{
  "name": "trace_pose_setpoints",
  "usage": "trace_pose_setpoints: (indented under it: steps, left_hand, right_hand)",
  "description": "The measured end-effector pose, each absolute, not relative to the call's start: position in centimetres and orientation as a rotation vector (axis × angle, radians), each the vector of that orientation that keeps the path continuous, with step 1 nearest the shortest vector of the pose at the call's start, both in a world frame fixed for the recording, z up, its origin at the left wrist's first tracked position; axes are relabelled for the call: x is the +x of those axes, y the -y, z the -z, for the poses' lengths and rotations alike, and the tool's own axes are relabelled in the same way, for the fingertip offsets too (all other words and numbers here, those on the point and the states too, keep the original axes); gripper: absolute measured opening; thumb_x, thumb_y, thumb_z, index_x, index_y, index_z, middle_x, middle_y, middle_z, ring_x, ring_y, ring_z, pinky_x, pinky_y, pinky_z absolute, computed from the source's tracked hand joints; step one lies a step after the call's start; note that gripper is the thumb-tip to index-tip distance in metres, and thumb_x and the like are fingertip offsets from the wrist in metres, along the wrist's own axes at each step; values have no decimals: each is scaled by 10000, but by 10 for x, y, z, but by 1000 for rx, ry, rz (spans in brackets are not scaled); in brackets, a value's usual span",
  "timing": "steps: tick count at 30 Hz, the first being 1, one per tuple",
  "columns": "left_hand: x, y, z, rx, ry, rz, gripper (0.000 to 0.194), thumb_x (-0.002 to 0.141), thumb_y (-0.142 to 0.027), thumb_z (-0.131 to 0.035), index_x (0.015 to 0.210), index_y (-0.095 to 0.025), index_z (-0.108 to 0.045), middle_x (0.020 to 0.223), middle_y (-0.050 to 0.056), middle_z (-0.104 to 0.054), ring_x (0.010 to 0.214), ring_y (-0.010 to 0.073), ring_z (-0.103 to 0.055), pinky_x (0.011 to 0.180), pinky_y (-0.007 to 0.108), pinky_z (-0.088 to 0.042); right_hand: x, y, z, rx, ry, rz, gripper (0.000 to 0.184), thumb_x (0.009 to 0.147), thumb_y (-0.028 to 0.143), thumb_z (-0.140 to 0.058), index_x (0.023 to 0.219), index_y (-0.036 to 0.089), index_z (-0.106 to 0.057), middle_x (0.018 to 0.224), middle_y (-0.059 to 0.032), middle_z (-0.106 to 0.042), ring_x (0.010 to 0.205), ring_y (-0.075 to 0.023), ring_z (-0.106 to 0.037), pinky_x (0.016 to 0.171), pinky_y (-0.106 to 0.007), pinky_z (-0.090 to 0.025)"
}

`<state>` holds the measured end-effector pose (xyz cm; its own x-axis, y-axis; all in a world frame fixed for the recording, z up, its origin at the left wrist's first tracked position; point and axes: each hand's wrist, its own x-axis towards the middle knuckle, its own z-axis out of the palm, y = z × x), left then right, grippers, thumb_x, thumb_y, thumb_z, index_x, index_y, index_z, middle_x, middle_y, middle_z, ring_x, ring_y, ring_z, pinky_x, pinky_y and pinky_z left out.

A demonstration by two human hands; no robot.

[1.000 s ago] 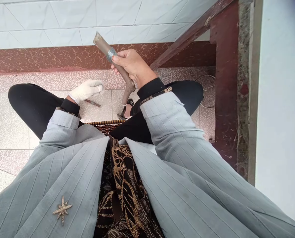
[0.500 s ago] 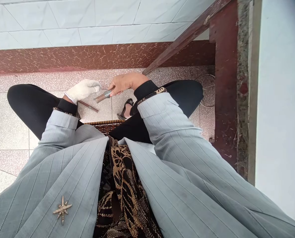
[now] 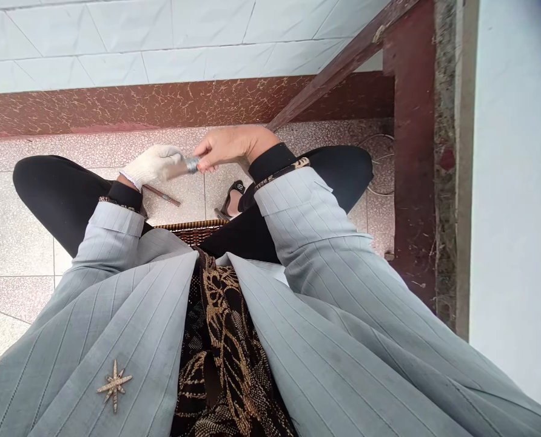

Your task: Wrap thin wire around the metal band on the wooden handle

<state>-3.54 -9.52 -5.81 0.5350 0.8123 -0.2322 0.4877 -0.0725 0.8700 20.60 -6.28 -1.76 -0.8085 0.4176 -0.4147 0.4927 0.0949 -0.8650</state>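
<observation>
My right hand (image 3: 229, 147), bare, is closed around a short brown stick-like tool (image 3: 178, 169) with a silvery, wire-like wrapping near my fingers. The tool points left, and its far part is smeared by motion. That end overlaps my left hand (image 3: 150, 164), which wears a white knitted glove with its fingers curled together. What the gloved fingers hold, if anything, is hidden. On the floor just below the glove lies a thin reddish-brown rod (image 3: 162, 195), one end of it out of sight by my left cuff.
Between my legs shows the rim of a brown woven wicker seat (image 3: 191, 226). A foot in a dark shoe (image 3: 229, 200) rests on the tiled floor. To the right stands a dark red wooden frame (image 3: 411, 158) with a slanting bar; a thin cable (image 3: 379, 194) loops beside it.
The tool in my right hand has swung up nearer to level, and its tip has gone from beside the glove to overlapping it. The rod on the floor has not moved.
</observation>
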Motion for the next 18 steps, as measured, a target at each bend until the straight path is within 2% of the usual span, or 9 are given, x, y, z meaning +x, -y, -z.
trace_pose_setpoints:
  steps: [5,7,10,12,14,16,18]
  left_hand:
    - [-29,100,54,1688,-1012,-413,266,963,-353,-474,789,-187,-587,634,-2,-457,539,100,-373,570,270,-308]
    - [-26,104,51,1706,-1008,-366,260,952,-350,-480,784,-183,-588,646,6,-479,556,99,-390,588,265,-315]
    - [-23,107,48,1750,-1016,-284,241,936,-340,-482,804,-178,-603,654,10,-500,574,103,-426,613,263,-336]
    - [-23,107,46,1804,-1040,-279,218,918,-313,-483,809,-174,-611,670,13,-518,596,110,-449,631,267,-351]
    - [-24,106,42,1879,-1071,-309,198,895,-283,-486,788,-170,-610,689,15,-534,625,116,-463,650,271,-360]
    - [-27,105,38,1938,-1098,-324,183,875,-263,-501,755,-169,-604,693,18,-544,655,126,-482,670,276,-370]
    - [-29,103,36,1947,-1124,-329,173,863,-252,-521,736,-171,-607,684,20,-551,681,139,-510,688,283,-386]
  right_hand:
    - [209,55,23,1694,-2367,2327,251,937,390,-692,988,148,-648,946,-73,-687,732,-114,-549,716,-258,-506]
    - [205,52,26,1942,-2286,2280,250,963,435,-640,953,186,-613,959,-86,-695,728,-140,-545,691,-276,-513]
    - [200,52,31,2128,-2289,1898,222,992,362,-592,997,147,-648,941,-94,-688,715,-140,-549,663,-279,-494]
    - [198,54,32,2058,-2355,1509,229,974,301,-617,1064,106,-696,921,-76,-675,712,-118,-533,666,-256,-462]
    - [197,57,32,1928,-2371,1251,218,899,246,-711,1055,96,-741,849,-43,-663,699,-103,-508,669,-242,-423]
    - [197,60,31,1671,-2329,1196,180,854,199,-749,994,87,-767,725,0,-637,670,-84,-489,684,-234,-392]
    - [196,63,29,1305,-2253,1278,171,881,183,-714,995,70,-772,629,38,-604,635,-59,-486,690,-219,-375]
